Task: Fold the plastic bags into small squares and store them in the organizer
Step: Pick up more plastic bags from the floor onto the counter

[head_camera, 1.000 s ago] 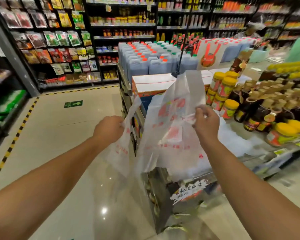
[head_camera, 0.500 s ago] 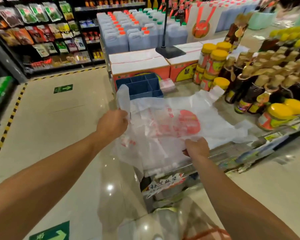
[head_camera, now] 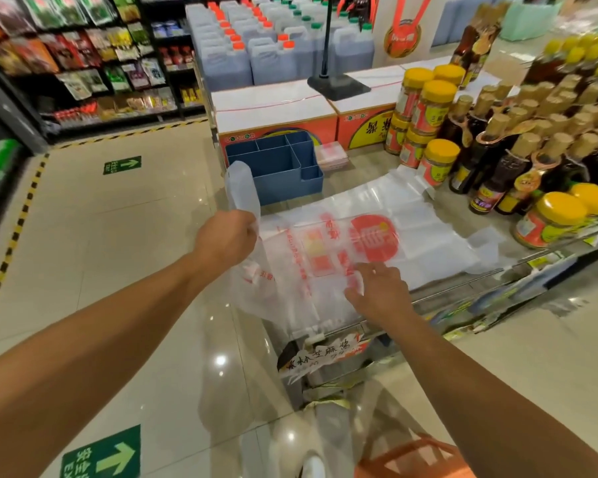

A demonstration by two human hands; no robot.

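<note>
A translucent white plastic bag (head_camera: 404,215) with red print lies spread across the display shelf (head_camera: 366,170), its near edge hanging over the front rail. My left hand (head_camera: 225,238) grips the bag's left handle loop, which sticks up above the fist. My right hand (head_camera: 377,288) pinches the bag's near edge at the shelf front. The blue compartment organizer (head_camera: 277,167) stands just behind the bag at the shelf's left end, its compartments holding nothing visible. A small stack of folded bags (head_camera: 332,155) lies to the right of the organizer.
Yellow-lidded jars (head_camera: 432,101) and dark sauce bottles (head_camera: 532,139) crowd the shelf's right side. Orange and white cartons (head_camera: 277,112) and blue jugs (head_camera: 277,53) stand behind the organizer. A black stand base (head_camera: 339,86) sits on the cartons. An orange basket (head_camera: 411,457) is near my feet.
The bag, held up in the air a second ago, now lies flat across the shelf. Both hands came down with it; my right hand shifted to its near edge.
</note>
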